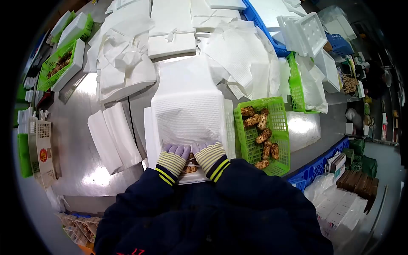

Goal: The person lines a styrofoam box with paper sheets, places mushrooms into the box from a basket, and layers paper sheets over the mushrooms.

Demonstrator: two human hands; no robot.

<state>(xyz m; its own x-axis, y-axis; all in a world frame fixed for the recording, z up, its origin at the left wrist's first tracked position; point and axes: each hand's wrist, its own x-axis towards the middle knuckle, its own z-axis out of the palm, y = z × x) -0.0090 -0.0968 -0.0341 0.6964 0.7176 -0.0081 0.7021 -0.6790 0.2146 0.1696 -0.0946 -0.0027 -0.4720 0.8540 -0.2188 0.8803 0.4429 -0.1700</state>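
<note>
The fingers of the left hand (177, 152) and the right hand (205, 148), in pale lavender gloves with striped cuffs, lay side by side on the near part of a textured white sheet (189, 112), their tips toward 12 o'clock. They looked more stretched than curled, but the thumbs were hard to make out, so whether they pinched the sheet or only pressed on it could not be told. Just below and between the hands, brown, mottled mushrooms (189, 169) showed in part under the sheet, in a white tray (194, 179) at the near edge of the surface (76, 140). The sheet covered the tray and rose away from the hands toward 12 o'clock, where a smooth white flap (183, 76) stretched on. At about 3 o'clock, just beside the tray, a green basket (280, 123) held several loose mushrooms (263, 136), lying mostly along its middle and left side. At about 10 o'clock, folded white sheets (114, 138) lay on the bare metal. Farther out, crumpled white paper (123, 63) was heaped at 11 o'clock and more loose paper (242, 59) at 1 o'clock, with a tied white package (171, 44) between them at 12 o'clock. Well apart, at 10 o'clock, another green basket (46, 72) held brown pieces too small to tell, and a blue crate (280, 50) stood at 1 o'clock.
</note>
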